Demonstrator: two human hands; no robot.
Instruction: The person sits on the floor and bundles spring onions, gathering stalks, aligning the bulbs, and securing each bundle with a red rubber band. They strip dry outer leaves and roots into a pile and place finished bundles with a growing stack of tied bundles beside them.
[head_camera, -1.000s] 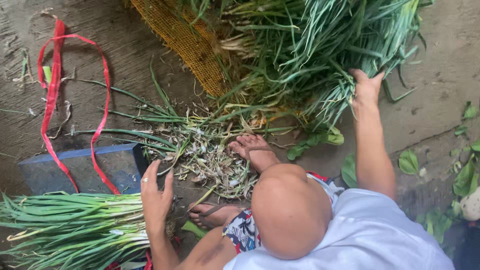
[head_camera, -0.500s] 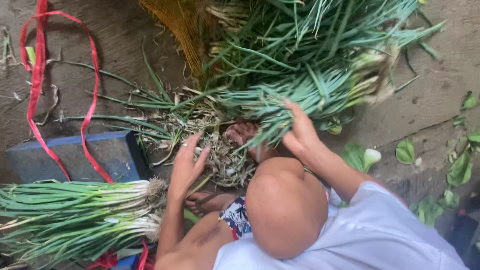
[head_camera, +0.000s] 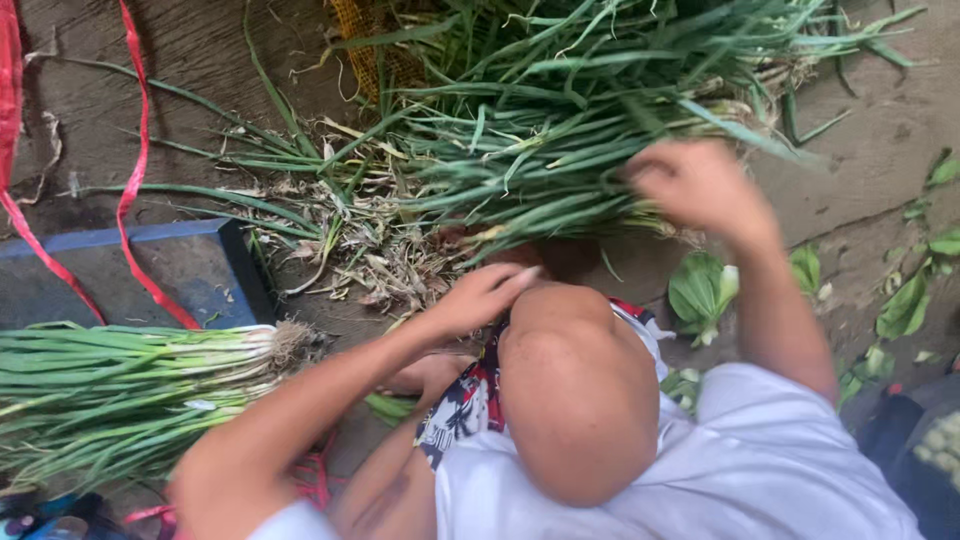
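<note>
A big loose pile of green onions lies across the top of the view. My right hand, blurred by motion, is curled on a bunch at the pile's right side. My left hand reaches toward the lower end of that bunch with fingers stretched out and nothing in it. Below the pile lies a heap of dry trimmings and roots. A tidy bundle of cleaned green onions rests at the left, roots pointing right.
A blue crate stands at the left with a red strap lying across it. A yellow mesh sack lies under the pile. Loose green leaves dot the concrete ground at right. My bent knee fills the lower middle.
My right hand has pulled a bunch of green onions from the far pile toward me. My left hand has risen from the ground near the bundle toward that bunch.
</note>
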